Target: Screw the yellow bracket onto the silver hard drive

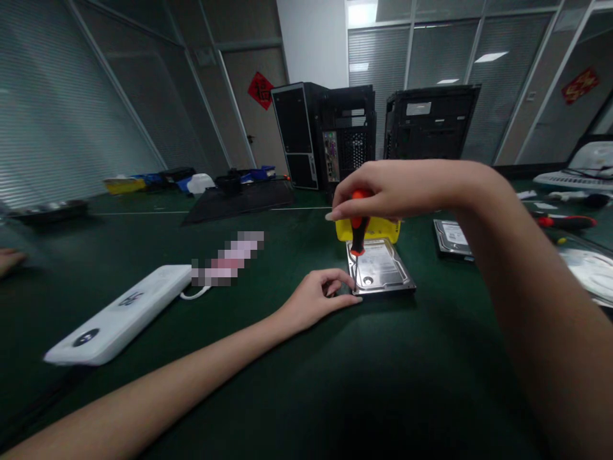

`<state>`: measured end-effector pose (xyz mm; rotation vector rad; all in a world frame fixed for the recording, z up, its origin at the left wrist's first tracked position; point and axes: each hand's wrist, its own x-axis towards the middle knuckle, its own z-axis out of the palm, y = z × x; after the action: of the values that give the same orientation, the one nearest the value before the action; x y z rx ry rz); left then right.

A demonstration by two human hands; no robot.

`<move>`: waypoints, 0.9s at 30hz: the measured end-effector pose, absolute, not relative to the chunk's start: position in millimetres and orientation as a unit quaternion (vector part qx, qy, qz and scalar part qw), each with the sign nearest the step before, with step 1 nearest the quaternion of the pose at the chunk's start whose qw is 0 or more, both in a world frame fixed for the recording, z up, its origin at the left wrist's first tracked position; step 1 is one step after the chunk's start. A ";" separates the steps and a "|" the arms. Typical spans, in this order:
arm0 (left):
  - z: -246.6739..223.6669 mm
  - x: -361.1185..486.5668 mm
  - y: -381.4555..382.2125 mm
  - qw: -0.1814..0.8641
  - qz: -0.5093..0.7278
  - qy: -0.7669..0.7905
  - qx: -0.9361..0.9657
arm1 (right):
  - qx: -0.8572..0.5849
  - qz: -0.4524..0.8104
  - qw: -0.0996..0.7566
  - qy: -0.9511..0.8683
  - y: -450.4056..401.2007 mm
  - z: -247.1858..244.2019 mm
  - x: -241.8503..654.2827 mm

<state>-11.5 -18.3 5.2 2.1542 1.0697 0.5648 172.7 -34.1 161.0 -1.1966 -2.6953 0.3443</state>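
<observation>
A silver hard drive (383, 265) lies flat on the dark green table. My left hand (323, 294) pinches its near left corner, with thumb and forefinger close to the screwdriver's tip. From above, my right hand (371, 191) grips the red and black handle of a screwdriver (357, 237). The screwdriver stands nearly upright, its shaft pointing down at that same corner. Whether the tip sits in a screw is too small to tell. Just behind the drive is a yellow tray or box (390, 230), partly hidden by my right hand.
To the right lies a second hard drive (453, 237), near a red and black tool (569, 222). A white power bank (124, 313) with a cable rests on the left. Computer cases (294, 134) stand at the back. Another person's hand (9, 260) shows at the left edge.
</observation>
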 end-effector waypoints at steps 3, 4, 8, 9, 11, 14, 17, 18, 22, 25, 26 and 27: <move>5.6 -11.5 -18.4 0.331 0.217 0.408 0.823 | -0.381 0.129 0.081 -0.912 -34.8 160.1 174.5; 5.7 -11.5 -18.4 0.331 0.217 0.408 0.823 | -0.372 0.137 0.081 -0.914 -35.1 160.1 175.0; 5.8 -11.4 -18.4 0.327 0.219 0.408 0.824 | -0.360 0.145 0.080 -0.918 -35.3 162.1 175.5; 5.7 -11.4 -18.5 0.327 0.219 0.409 0.823 | -0.362 0.142 0.077 -0.918 -35.0 162.7 175.2; 5.7 -11.4 -18.7 0.328 0.220 0.409 0.823 | -0.369 0.133 0.072 -0.917 -34.1 163.7 174.2; 6.8 -11.3 -19.3 0.333 0.217 0.405 0.824 | -0.381 0.119 0.087 -0.913 -32.7 164.0 172.9; 8.4 -10.9 -19.7 0.335 0.213 0.406 0.823 | -0.378 0.120 0.118 -0.910 -31.9 162.4 173.7; 8.7 -10.8 -19.7 0.335 0.213 0.408 0.822 | -0.372 0.121 0.124 -0.912 -32.0 161.7 174.4; 8.7 -11.1 -19.2 0.337 0.213 0.406 0.822 | -0.342 0.114 0.135 -0.923 -35.0 160.2 176.6; 8.0 -11.7 -18.7 0.337 0.212 0.405 0.823 | -0.344 0.126 0.117 -0.923 -37.2 161.6 174.5; 7.7 -11.7 -18.5 0.337 0.212 0.405 0.823 | -0.354 0.130 0.107 -0.920 -37.1 162.1 173.2; 7.4 -11.7 -18.4 0.338 0.212 0.404 0.823 | -0.368 0.133 0.097 -0.915 -36.5 162.4 172.0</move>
<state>-11.7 -18.4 7.4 2.1453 1.0521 0.5534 172.0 -36.5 162.4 -1.0883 -2.7099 0.3924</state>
